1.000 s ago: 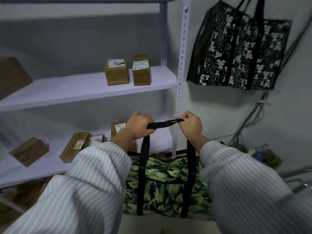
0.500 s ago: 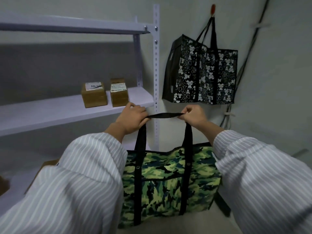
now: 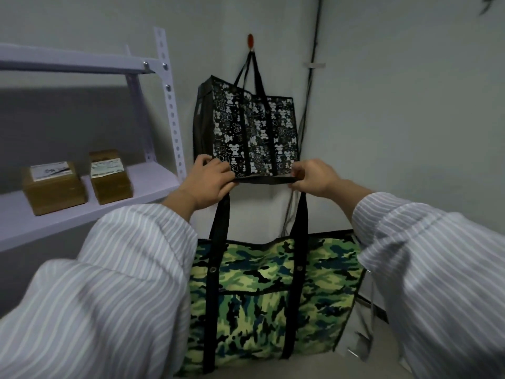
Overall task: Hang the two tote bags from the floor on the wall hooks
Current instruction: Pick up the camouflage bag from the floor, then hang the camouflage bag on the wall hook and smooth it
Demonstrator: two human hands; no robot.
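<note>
L hand [image 3: 210,181] & R hand [image 3: 314,177] out front, gripping strap [image 3: 263,181].

We see a green camouflage bag [image 3: 273,291] with black straps [image 3: 218,222], a black bag [image 3: 254,135] printed with white bears (hung from a red hook [image 3: 250,40]), brown boxes [image 3: 53,187] and striped grey-white sleeves [image 3: 114,283].

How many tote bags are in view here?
2. The black printed bag hangs from the wall hook; the camouflage bag is held up by its handle between the left hand and right hand. Others may lie out of view.
</note>
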